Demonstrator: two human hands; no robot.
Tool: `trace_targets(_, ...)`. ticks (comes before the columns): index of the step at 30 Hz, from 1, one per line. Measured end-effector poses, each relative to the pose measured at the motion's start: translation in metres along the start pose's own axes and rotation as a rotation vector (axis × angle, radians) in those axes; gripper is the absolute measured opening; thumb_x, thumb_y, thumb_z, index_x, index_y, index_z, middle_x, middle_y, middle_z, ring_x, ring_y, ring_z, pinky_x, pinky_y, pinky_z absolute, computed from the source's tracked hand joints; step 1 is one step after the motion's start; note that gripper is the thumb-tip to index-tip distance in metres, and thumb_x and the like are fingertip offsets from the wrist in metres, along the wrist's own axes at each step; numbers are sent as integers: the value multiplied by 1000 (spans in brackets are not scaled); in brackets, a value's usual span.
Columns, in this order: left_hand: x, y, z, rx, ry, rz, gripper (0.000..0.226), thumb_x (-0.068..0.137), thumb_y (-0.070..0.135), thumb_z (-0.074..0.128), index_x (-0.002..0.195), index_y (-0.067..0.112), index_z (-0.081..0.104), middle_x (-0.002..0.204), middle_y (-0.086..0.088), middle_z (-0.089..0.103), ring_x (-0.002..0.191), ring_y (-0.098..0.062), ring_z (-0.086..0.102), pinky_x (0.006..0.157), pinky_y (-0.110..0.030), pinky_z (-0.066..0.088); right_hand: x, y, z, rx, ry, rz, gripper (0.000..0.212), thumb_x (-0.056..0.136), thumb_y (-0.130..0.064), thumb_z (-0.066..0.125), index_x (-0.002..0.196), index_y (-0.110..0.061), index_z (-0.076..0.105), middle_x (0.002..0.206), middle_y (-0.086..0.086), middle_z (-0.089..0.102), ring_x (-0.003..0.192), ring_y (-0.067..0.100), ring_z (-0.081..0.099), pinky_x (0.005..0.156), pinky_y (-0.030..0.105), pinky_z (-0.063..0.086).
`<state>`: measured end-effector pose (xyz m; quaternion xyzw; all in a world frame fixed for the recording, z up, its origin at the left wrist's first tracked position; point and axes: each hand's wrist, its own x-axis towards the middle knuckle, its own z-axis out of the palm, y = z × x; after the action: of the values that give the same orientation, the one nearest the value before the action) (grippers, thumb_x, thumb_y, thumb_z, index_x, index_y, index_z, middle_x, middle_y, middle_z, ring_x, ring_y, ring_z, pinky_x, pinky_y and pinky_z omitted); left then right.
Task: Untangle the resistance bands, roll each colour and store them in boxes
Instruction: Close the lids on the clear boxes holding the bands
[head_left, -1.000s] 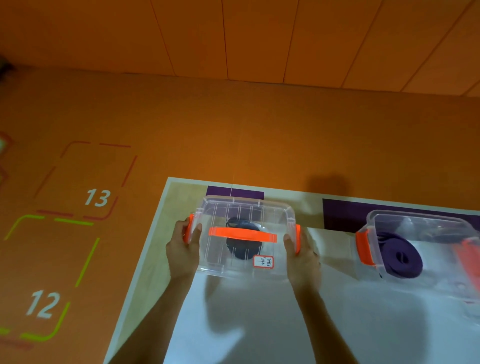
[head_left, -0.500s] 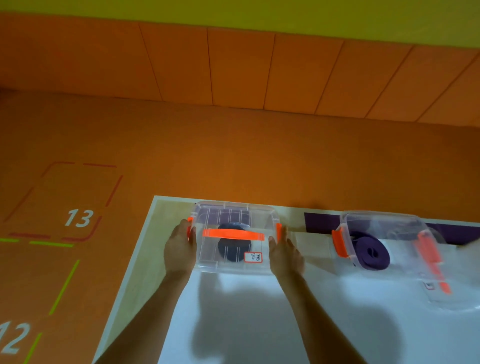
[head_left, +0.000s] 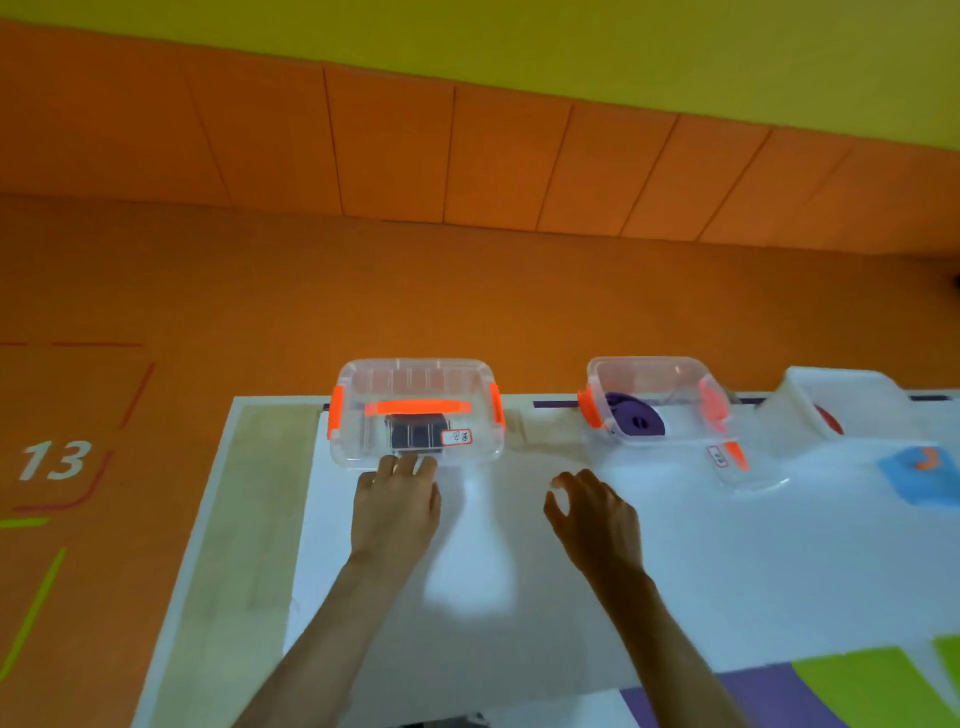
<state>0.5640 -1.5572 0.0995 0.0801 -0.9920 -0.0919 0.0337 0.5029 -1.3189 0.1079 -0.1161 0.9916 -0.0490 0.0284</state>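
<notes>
Both my hands are free and hold nothing: my left hand (head_left: 395, 512) lies flat with straight fingers, and its fingertips (head_left: 410, 463) touch the near wall of the clear box (head_left: 358, 447), while my right hand (head_left: 592, 514) hangs over the white table (head_left: 519, 597) with loosely curled fingers, apart from every box. The clear box stands at the far edge of the table with its lid on, with an orange handle (head_left: 418, 407) on top, orange latches (head_left: 336, 410) at both ends and a small white label (head_left: 457, 437). Inside it I see a dark rolled band (head_left: 415, 432). To the right stands a second clear box (head_left: 654, 374) with a purple rolled band (head_left: 634, 422) inside; how its lid sits I cannot tell.
</notes>
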Motion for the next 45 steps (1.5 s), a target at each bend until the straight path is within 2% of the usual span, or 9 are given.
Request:
trace_targets(4, -32, 31, 9, 15, -10, 15, 18, 86, 16, 77, 103, 13, 78, 95, -7, 75, 87, -33, 70, 65, -41, 54, -41, 28, -1, -29, -7, 70, 27, 106, -45, 51, 116, -29, 71, 118, -7, 71, 94, 12, 72, 79, 26, 59)
trace_targets(10, -63, 79, 41, 58, -65, 72, 32, 106, 26, 43, 130, 22, 64, 123, 1, 68, 115, -24, 62, 85, -39, 50, -74, 76, 10, -5, -49, 104, 28, 105, -46, 50, 119, -30, 68, 118, -8, 69, 95, 12, 72, 79, 28, 58)
trace_targets(14, -64, 130, 54, 62, -102, 111, 27, 101, 22, 53, 122, 19, 70, 118, 0, 71, 110, -25, 66, 82, -40, 53, -77, 130, 18, 21, -49, 87, 30, 105, -44, 51, 126, -29, 66, 123, -8, 68, 100, 14, 71, 81, 29, 58)
trace_targets(18, -52, 193, 64, 67, -146, 94, 19, 83, 16, 80, 102, 16, 79, 97, -2, 76, 91, -28, 73, 67, -41, 58, -74, 203, 19, 40, -76, 79, 30, 105, -44, 52, 125, -28, 67, 123, -6, 68, 101, 16, 72, 82, 30, 57)
trace_targets(26, -12, 296, 82, 98, -61, 69, 27, 76, 9, 86, 102, 11, 80, 96, -7, 77, 88, -33, 73, 66, -41, 59, -44, 324, 13, 56, -121, 65, 28, 104, -42, 52, 125, -30, 66, 120, -7, 69, 106, 16, 71, 82, 28, 52)
trace_targets(32, 40, 332, 95, 108, -97, 62, 28, 88, 14, 78, 115, 11, 78, 111, -9, 76, 104, -35, 72, 79, -44, 59, 4, 377, 21, 97, -190, 90, 28, 105, -38, 52, 128, -29, 65, 124, -5, 68, 111, 20, 69, 84, 29, 50)
trace_targets(38, 111, 339, 128, 70, 0, -25, 45, 94, 29, 76, 136, 15, 69, 145, -16, 63, 139, -38, 56, 115, -62, 40, 65, 411, 32, 83, -276, 128, 28, 105, -37, 52, 130, -29, 63, 126, -5, 65, 116, 20, 66, 88, 30, 50)
trace_targets(42, 153, 343, 144, -27, 54, -92, 60, 95, 37, 77, 148, 15, 60, 159, -21, 49, 149, -44, 44, 120, -68, 32, 108, 429, 41, 113, -292, 173, 30, 104, -34, 55, 132, -28, 62, 127, -3, 65, 118, 21, 66, 89, 33, 51)
trace_targets(45, 173, 350, 158, -97, 16, -236, 74, 100, 60, 58, 161, 19, 44, 172, -22, 25, 158, -43, 27, 124, -67, 23, 143, 442, 48, 162, -293, 198, 34, 101, -30, 59, 135, -25, 62, 133, 0, 68, 120, 26, 65, 94, 37, 53)
